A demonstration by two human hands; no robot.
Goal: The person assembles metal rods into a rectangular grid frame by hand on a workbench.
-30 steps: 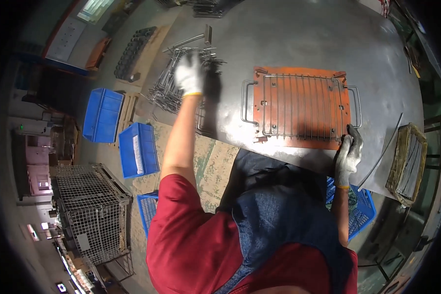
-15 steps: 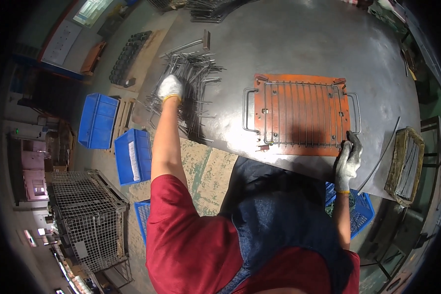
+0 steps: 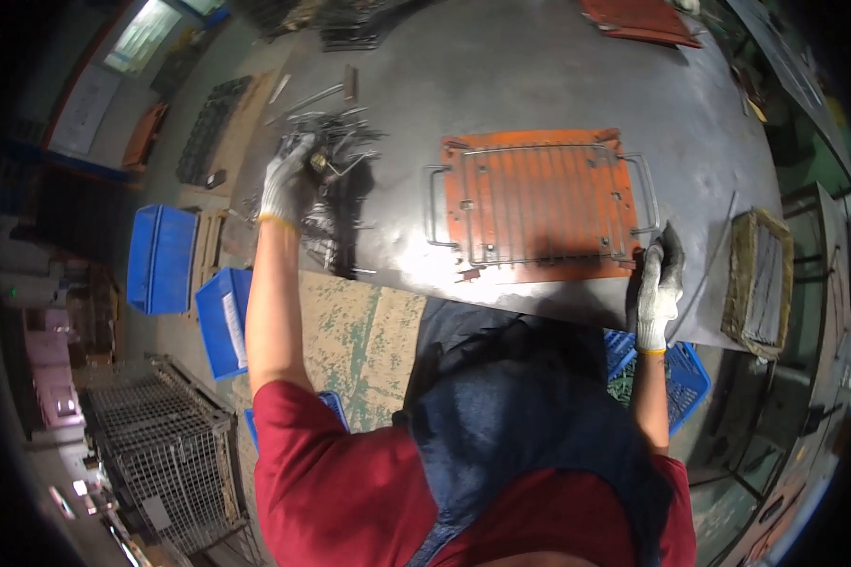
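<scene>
Compared with half a second back, the gloved left hand point(image 3: 286, 180) has slid further left and now clutches bent wire pieces from the tangled grey wire pile point(image 3: 336, 175), upper left. The gloved right hand point(image 3: 656, 288) still pinches the lower-right corner of the orange metal jig plate point(image 3: 539, 203) mid-frame, on the grey steel surface point(image 3: 539, 76).

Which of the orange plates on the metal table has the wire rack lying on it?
The near orange plate by the right hand carries the wire rack; the far orange plate is bare.
</scene>
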